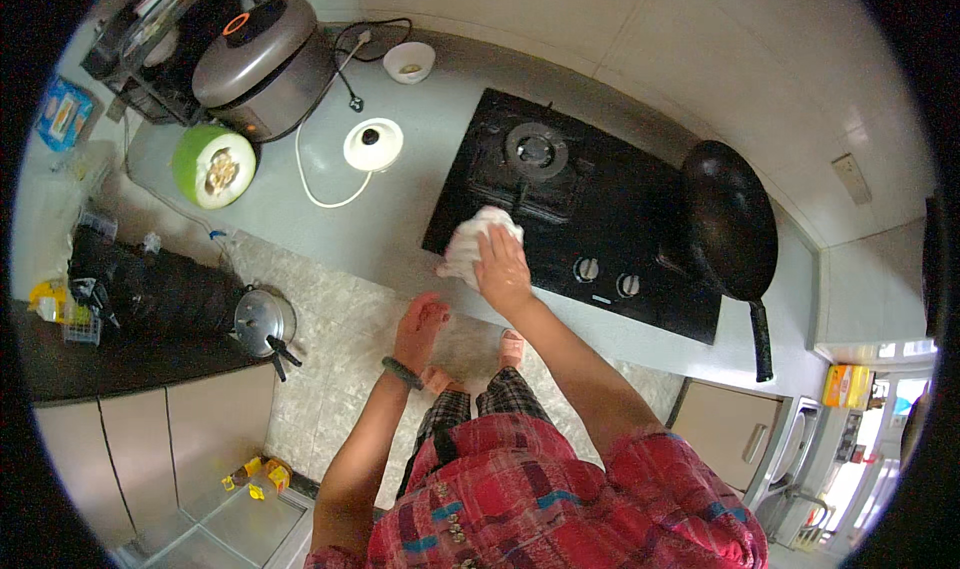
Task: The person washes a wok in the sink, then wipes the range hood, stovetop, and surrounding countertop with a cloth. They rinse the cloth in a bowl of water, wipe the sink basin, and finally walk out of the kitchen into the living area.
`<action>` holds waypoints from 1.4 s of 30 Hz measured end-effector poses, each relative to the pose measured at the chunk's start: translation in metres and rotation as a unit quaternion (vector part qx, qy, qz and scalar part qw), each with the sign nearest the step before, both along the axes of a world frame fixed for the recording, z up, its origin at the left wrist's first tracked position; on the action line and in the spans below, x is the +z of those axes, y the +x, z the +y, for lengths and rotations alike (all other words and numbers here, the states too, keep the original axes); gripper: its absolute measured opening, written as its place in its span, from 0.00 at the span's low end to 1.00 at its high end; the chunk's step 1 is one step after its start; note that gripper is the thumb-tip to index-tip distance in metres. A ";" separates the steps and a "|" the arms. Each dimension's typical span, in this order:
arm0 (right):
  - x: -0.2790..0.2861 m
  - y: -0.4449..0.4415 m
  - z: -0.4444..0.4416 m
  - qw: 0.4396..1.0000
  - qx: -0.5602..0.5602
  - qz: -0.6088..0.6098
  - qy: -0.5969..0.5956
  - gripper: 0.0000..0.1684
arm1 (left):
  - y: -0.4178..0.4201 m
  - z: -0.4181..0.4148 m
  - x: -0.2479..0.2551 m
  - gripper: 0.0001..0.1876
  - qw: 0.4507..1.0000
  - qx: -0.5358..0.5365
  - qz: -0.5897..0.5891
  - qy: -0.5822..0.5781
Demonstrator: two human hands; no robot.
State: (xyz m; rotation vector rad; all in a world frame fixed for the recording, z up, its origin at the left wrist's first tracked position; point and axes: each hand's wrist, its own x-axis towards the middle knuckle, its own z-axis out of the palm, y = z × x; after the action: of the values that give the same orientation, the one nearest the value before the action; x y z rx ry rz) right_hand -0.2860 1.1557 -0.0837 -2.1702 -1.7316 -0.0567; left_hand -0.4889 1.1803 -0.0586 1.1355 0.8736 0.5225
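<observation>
My right hand (501, 269) presses a bunched white cloth (480, 239) onto the left front corner of a black gas cooktop (630, 194). Part of the cloth sticks out past the fingers to the left. A burner (535, 149) lies just beyond it, and two control knobs (587, 269) are to its right. My left hand (421, 329) hovers at the front edge of the grey countertop (352, 239), with loosely bent fingers and nothing seen in them. A dark green bracelet is on that wrist.
A black wok (729, 220) sits on the cooktop's right side, its handle jutting past the front edge. To the left are a white corded base (373, 144), a white bowl (409, 62), a cut green melon (214, 167) and a rice cooker (259, 66). A pressure cooker (262, 321) stands far left.
</observation>
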 end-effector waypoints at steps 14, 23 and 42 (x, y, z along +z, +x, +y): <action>0.027 0.131 -0.039 0.934 -0.168 -0.024 -0.315 0.32 | 0.132 0.011 -0.026 0.35 0.750 -0.045 0.484 0.449; -0.088 0.258 -0.050 0.974 -0.191 -0.072 -0.101 0.32 | 0.125 0.014 -0.036 0.37 0.781 -0.007 0.431 0.452; -0.036 0.438 0.109 0.897 -0.169 -0.347 -0.217 0.22 | 0.132 0.020 -0.018 0.35 0.768 -0.064 0.455 0.445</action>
State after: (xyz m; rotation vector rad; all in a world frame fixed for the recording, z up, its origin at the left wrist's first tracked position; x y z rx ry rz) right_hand 0.1515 1.2649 -0.1198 -3.0335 -1.7905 -0.6710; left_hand -0.3572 1.2004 -0.0764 2.4271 1.4126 0.2212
